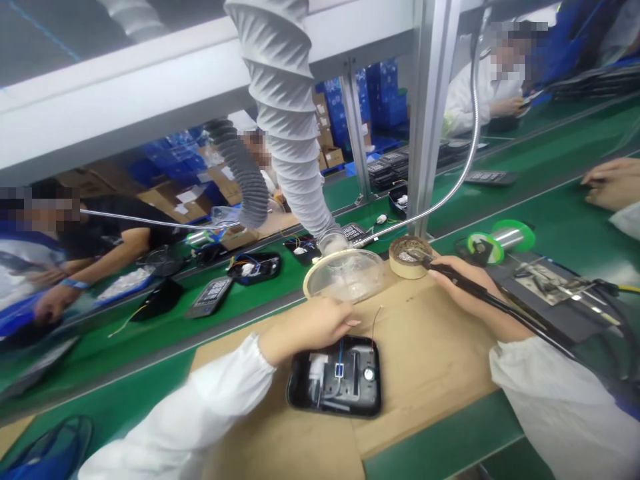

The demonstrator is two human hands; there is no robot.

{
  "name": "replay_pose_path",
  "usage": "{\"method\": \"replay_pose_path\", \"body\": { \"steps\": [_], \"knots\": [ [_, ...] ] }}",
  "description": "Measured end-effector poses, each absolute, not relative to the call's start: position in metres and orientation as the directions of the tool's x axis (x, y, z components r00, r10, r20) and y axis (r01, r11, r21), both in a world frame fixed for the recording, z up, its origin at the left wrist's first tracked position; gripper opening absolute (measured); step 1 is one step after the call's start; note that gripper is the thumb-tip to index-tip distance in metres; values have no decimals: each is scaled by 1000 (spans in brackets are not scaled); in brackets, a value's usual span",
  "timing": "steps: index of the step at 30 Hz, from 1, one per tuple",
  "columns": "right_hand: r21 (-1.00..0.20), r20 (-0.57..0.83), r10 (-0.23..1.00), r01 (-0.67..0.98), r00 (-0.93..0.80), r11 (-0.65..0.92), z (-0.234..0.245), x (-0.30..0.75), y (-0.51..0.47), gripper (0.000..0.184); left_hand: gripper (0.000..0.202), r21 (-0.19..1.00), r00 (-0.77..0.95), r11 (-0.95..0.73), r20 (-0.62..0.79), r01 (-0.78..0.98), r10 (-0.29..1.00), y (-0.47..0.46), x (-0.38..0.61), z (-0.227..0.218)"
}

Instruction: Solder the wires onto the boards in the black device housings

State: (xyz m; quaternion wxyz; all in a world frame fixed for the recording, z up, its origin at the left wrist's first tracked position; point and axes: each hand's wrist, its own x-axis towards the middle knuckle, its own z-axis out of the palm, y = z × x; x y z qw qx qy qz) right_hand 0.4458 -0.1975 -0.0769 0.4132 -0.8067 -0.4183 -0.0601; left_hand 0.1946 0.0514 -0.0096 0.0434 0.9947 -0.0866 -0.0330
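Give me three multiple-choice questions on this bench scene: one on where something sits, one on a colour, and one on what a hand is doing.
1. Where is the black plastic housing with a blue wire?
A. On the floor
B. On the brown cardboard sheet
C. Inside a blue crate

2. What colour are the flanges of the round solder spool?
A. Red
B. Yellow
C. Green

3. What is the right hand doing?
A. Gripping a black-handled soldering iron
B. Lying open and empty
C. Holding the housing

Answers:
1. B, the housing lies flat on the cardboard.
2. C, both flanges show bright green.
3. A, the fingers wrap the iron's handle.
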Motion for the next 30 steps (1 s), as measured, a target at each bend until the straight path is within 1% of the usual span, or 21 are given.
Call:
{"method": "replay_pose_path", "body": {
  "steps": [4,8,13,17,19,22,27,30],
  "knots": [
    [-622,421,618,707,664,-336,-77,447,-197,37,29,122,975,-971,-59,-205,-213,48,176,5],
    [-635,397,615,687,681,-352,-66,440,-199,39,36,226,969,-945,-22,-234,-245,49,157,14],
    [-649,354,617,660,702,-378,-53,431,-199,40,40,293,980,-944,-78,-155,-185,52,136,12],
    [-653,343,613,650,711,-389,-55,432,-200,38,42,346,992,-936,-74,-69,-101,52,122,12],
    [-648,346,616,655,707,-388,-58,434,-200,37,38,348,993,-937,-84,-43,-77,51,116,13],
    [-646,351,604,652,715,-397,-61,437,-199,38,32,334,992,-942,-100,-39,-76,51,109,16],
    [-635,354,597,654,720,-412,-66,443,-199,40,30,331,995,-940,-12,-86,-95,45,115,14],
    [-619,361,594,661,719,-424,-70,446,-199,41,30,339,991,-933,-22,-118,-134,36,136,8]
  ]
}}
